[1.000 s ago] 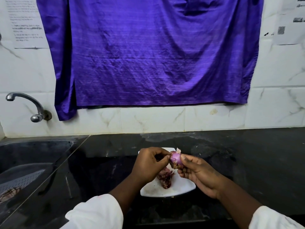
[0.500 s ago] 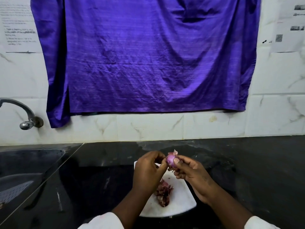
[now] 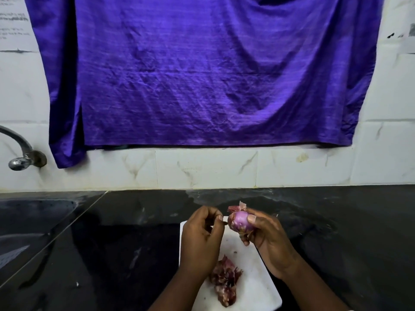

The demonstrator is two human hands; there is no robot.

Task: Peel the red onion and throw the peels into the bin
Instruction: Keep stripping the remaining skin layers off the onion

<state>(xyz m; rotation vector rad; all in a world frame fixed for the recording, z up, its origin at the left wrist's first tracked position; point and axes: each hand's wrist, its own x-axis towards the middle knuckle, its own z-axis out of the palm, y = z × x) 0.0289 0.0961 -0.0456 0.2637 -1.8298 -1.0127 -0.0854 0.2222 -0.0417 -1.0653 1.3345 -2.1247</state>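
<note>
The red onion [image 3: 238, 221] was held above the far end of a white chopping board [image 3: 254, 288], mostly bare and glossy, with a scrap of dry skin sticking up at its top. The right grip [image 3: 267, 240] was closed round it, thumb across the front. The left grip [image 3: 199, 240] sat just beside the onion, fingers curled and thumb against forefinger; whether it pinched a sliver of peel could not be told. A heap of peels [image 3: 225, 282] lay on the board, which rested on the black desk [image 3: 112, 243]. Behind, a purple cloth [image 3: 202, 75] hung on the tiled wall [image 3: 202, 169], a tap [image 3: 22, 156] to its left.
</note>
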